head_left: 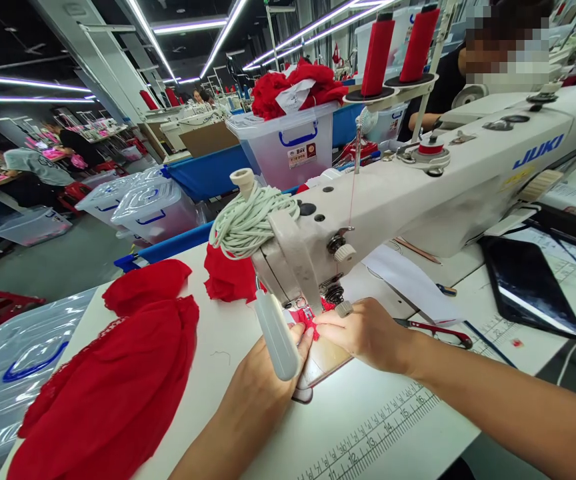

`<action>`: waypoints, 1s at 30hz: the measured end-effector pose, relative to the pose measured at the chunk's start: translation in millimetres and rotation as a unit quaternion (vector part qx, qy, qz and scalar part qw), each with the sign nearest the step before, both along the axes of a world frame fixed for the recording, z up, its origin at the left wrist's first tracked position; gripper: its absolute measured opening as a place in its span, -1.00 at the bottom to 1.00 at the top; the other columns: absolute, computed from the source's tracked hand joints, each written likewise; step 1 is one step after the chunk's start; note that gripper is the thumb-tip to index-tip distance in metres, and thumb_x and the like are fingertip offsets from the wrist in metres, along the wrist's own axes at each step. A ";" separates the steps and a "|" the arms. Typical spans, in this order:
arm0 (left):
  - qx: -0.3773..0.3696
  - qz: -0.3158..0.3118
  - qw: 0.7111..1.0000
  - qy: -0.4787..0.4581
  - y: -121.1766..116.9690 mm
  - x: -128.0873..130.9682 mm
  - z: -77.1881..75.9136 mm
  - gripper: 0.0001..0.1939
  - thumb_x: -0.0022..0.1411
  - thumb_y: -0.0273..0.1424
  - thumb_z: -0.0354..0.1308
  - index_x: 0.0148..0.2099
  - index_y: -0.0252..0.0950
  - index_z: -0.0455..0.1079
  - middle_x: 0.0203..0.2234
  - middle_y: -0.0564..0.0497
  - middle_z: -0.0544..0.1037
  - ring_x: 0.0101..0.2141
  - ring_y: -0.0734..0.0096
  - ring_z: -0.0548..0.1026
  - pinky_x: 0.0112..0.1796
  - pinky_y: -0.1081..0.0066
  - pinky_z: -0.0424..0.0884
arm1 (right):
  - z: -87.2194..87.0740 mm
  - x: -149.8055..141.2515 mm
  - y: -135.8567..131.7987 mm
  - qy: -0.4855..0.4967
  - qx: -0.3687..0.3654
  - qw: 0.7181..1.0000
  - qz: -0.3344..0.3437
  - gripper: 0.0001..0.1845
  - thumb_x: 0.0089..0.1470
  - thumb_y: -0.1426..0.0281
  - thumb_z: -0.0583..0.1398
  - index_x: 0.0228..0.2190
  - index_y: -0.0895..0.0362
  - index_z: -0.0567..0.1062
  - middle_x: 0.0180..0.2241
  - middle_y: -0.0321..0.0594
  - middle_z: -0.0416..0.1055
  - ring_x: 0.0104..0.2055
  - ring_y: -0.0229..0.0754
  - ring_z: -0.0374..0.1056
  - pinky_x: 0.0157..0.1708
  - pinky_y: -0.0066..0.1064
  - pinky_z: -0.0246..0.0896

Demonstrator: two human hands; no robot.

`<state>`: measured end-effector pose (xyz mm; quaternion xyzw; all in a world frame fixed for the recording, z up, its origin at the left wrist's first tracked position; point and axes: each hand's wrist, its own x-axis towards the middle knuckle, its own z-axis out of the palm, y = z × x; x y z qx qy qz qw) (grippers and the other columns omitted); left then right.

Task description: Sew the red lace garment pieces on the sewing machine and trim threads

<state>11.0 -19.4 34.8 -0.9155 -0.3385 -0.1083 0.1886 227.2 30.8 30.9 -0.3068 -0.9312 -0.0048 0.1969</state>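
A white sewing machine reaches across the table, with a small piece of red lace fabric under its presser foot. My left hand pinches the near left edge of this fabric, partly hidden behind the pale lever. On the other side, my right hand grips the fabric close to the needle area, fingers pressed together. Both hands lie by the metal plate. To the left, a larger red fabric piece with a lace edge is spread on the table. Another red cloth sits behind the machine head.
Red-handled snips, white paper and a dark phone or tablet lie right of my hands. A pale cord bundle hangs on the machine head. Behind stands a clear box heaped with red fabric. A co-worker sits opposite.
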 end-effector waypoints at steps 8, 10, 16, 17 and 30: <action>0.025 0.029 0.996 0.075 -4.1 -0.2 -8.0 -0.57 0.22 -0.67 -0.06 0.14 -0.49 0.28 -0.03 -0.30 0.51 -0.09 0.09 0.52 -0.05 0.08 0.48 | -3.5 -1.5 -1.8 -0.021 0.019 0.999 0.014 -0.72 0.08 0.64 0.02 -0.56 0.16 0.38 -0.56 -0.31 0.40 -0.59 -0.34 0.12 -0.61 -0.41 -0.27; 0.006 0.038 0.997 0.064 -4.7 0.4 -9.9 -0.52 0.23 -0.68 -0.09 0.18 -0.45 0.23 0.00 -0.29 0.49 -0.05 0.10 0.50 -0.04 0.07 0.46 | -4.1 -2.4 -2.4 -0.030 0.015 0.999 -0.005 -0.75 0.05 0.64 0.04 -0.56 0.15 0.37 -0.58 -0.32 0.39 -0.59 -0.33 0.14 -0.61 -0.40 -0.28; -0.051 0.051 0.997 -0.003 1.0 1.6 -12.0 -0.50 0.23 -0.62 -0.10 0.22 -0.41 0.21 0.03 -0.28 0.46 -0.02 0.06 0.48 -0.04 0.08 0.44 | -3.2 -6.1 -1.5 -0.033 0.006 0.998 -0.052 -0.76 -0.07 0.68 0.06 -0.60 0.14 0.34 -0.62 -0.32 0.35 -0.63 -0.32 0.09 -0.62 -0.39 -0.32; -0.052 0.049 0.997 -0.006 2.0 1.8 -11.1 -0.50 0.23 -0.61 -0.11 0.22 -0.39 0.21 0.04 -0.26 0.46 -0.02 0.06 0.48 -0.05 0.10 0.45 | -3.2 -6.9 -1.2 -0.031 0.004 0.998 -0.058 -0.76 -0.09 0.68 0.06 -0.60 0.14 0.34 -0.61 -0.32 0.35 -0.63 -0.32 0.09 -0.62 -0.39 -0.32; -0.086 0.077 0.993 -0.032 2.0 -0.5 -7.3 -0.51 0.26 -0.50 -0.10 0.23 -0.27 0.19 0.05 -0.13 0.47 -0.04 0.08 0.49 -0.12 0.17 0.49 | -4.0 -5.5 0.3 -0.037 0.012 0.998 -0.059 -0.77 -0.10 0.66 0.08 -0.63 0.14 0.34 -0.62 -0.32 0.35 -0.61 -0.31 0.09 -0.62 -0.40 -0.34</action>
